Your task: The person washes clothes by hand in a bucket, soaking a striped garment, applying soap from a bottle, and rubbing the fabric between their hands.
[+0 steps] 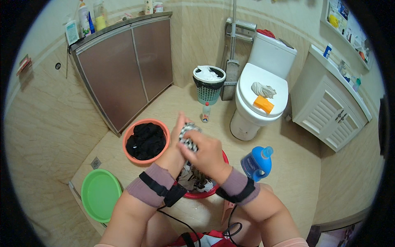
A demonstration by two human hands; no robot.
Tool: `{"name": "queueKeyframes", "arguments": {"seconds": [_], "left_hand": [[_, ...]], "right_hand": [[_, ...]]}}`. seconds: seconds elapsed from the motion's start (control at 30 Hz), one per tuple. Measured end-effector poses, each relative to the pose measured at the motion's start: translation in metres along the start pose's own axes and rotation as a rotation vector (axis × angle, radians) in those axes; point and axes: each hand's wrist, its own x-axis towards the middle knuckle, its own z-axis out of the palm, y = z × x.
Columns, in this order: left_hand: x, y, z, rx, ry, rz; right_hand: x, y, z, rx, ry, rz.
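Observation:
My right hand (206,151) grips a bunched black-and-white checked cloth (188,142) and presses it against my left hand (177,132). The left fingers point away from me and look straight and slightly blurred. Whether they also grip the cloth is hidden behind my right hand. Under both hands stands a red basin (202,195) on the floor, partly covered by my forearms. Crumpled garments (193,179) in grey, white and dark patterns lie in it.
Left of my hands, an orange basin (125,145) holds black clothing; a green basin (100,194) stands nearer. To the right is a blue detergent jug (256,163). Ahead are a small bottle (205,112), a waste bin (209,92) and a toilet (247,92) with orange soap (263,104).

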Motion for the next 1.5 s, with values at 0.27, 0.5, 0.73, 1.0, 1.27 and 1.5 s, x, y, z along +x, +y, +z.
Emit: {"name": "queueKeyframes", "arguments": {"seconds": [0.27,0.5,0.73,1.0,1.27,1.5], "left_hand": [[0.003,-0.007,-0.025,-0.075,-0.127,-0.216],[-0.018,-0.033,0.056,0.022,0.211,-0.194],[-0.021,-0.021,0.049,0.038,0.256,-0.216],[-0.019,0.002,0.035,0.273,0.179,-0.366],[-0.009,0.005,0.023,0.037,0.084,-0.397],[-0.002,-0.004,-0.006,0.133,0.002,-0.234]], "right_hand": [[0.000,-0.002,0.009,-0.035,0.091,0.023],[0.012,0.050,-0.008,-0.116,0.177,0.259],[-0.001,0.029,-0.001,-0.117,0.043,0.061],[0.016,0.074,-0.018,0.387,0.157,0.506],[0.001,0.012,-0.013,0.111,-0.135,0.130],[-0.006,-0.016,-0.005,-0.045,-0.070,-0.008]]}}
